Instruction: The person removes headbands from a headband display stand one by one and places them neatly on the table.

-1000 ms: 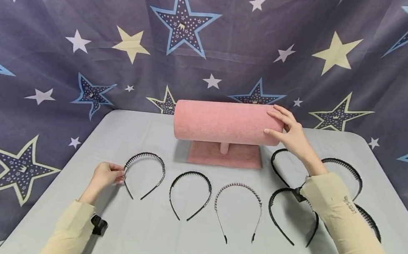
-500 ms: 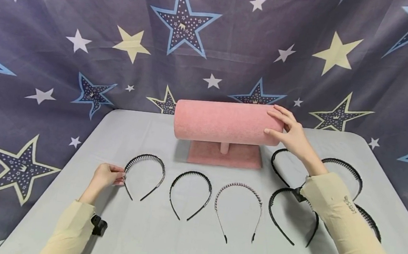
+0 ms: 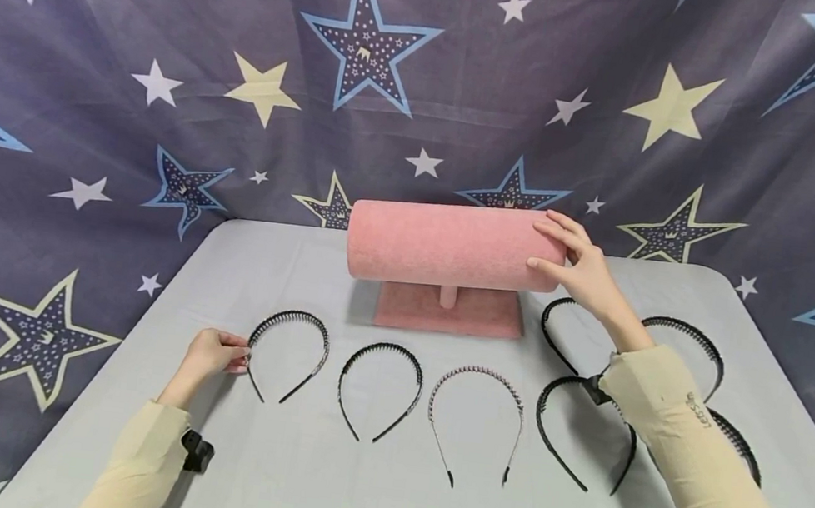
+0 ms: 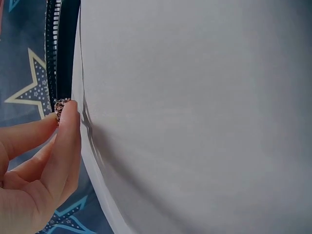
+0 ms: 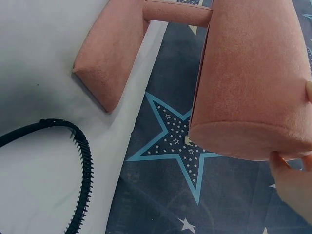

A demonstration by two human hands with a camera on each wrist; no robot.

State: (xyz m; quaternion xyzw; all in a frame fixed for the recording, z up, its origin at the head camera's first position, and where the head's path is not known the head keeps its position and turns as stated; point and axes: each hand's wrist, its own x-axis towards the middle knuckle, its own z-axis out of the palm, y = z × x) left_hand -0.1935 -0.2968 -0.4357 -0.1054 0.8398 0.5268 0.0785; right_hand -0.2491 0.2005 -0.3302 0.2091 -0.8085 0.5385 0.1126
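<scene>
Between thumb and fingers my left hand [image 3: 215, 354] pinches the left side of a black toothed headband [image 3: 292, 316] with a glittery edge. In the left wrist view the left hand [image 4: 44, 165] grips that headband [image 4: 50, 58] at its sparkly part. My right hand [image 3: 580, 265] holds the right end of a pink padded roll stand [image 3: 446, 246], fingers over the top and thumb in front. The right wrist view has the stand's roll [image 5: 253, 73] with the right hand [image 5: 292, 185] at its end, only partly in frame.
A dark headband [image 3: 386, 348] and a thin beaded headband [image 3: 479, 370] lie in the front row. Several black headbands, one of them a toothed headband [image 3: 686, 326], lie around and under the right forearm. A star-patterned cloth [image 3: 427, 80] hangs behind the table [image 3: 319, 495].
The headband in my left hand has tipped slightly down toward the table. The right hand and the pink stand look the same.
</scene>
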